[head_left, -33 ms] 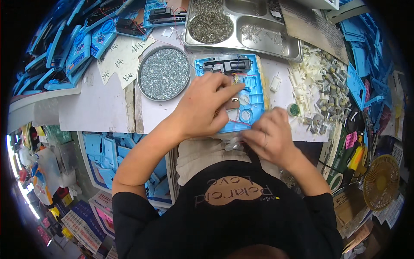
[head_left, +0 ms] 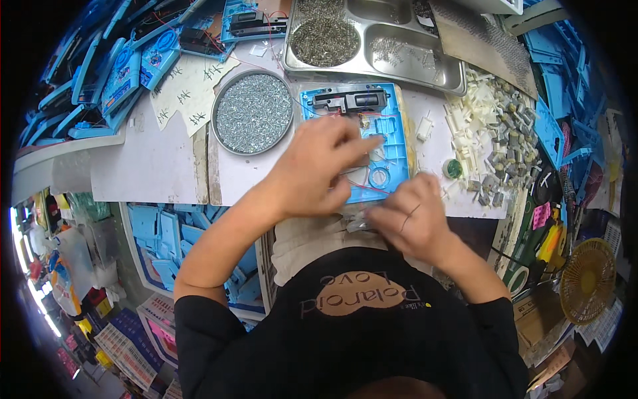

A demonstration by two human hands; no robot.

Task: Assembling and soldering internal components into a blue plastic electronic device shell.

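Note:
A light-blue plastic housing (head_left: 397, 143) lies on the bench in front of me, with a black part (head_left: 352, 100) across its far end and thin red wires (head_left: 365, 187) inside. My left hand (head_left: 322, 159) is over the housing's left half, hiding much of the inside. Its index finger reaches to the right and the thumb stands apart from it. Just off the near right corner, my right hand (head_left: 415, 216) has its fingers drawn together. Whatever they may pinch is hidden. Beside them at the bench edge sits a clear plastic bit (head_left: 359, 222).
Left of the housing stands a round tray (head_left: 252, 113) of small screws. A metal compartment tray (head_left: 455, 78) with small parts is behind. White and grey pieces (head_left: 495, 139) are heaped at right, near a green round item (head_left: 452, 169). Blue housings (head_left: 119, 80) pile up far left.
My left hand has lifted or shifted slightly, and the brown piece beneath its fingers is now mostly out of sight. My right hand has moved a little nearer to me.

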